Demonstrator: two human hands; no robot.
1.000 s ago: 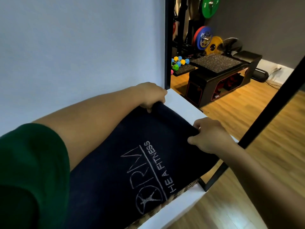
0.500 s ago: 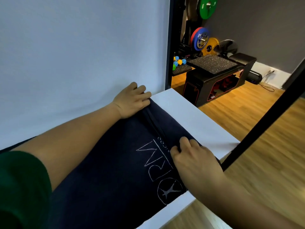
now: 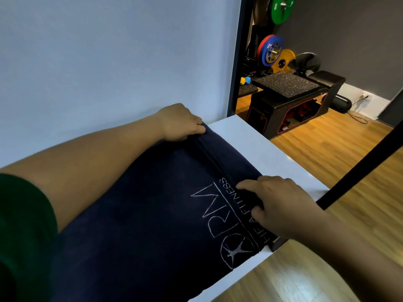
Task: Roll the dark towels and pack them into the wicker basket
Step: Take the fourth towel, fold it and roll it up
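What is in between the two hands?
In the head view, the rolled far edge of the dark towel stretches between the left hand and the right hand.

The dark towel point(image 3: 135, 214) is cut off at the picture's edge toward 7 o'clock, and its far rolled edge is partly covered by the left hand point(image 3: 181, 124) and right hand point(image 3: 277, 203). The lettering under the right hand cannot be fully read.

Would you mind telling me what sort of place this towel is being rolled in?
Most likely a gym: coloured weight plates are racked beyond the doorway, a padded black bench stands on the wood floor, and the dark towel carries lettering that includes FITNESS.
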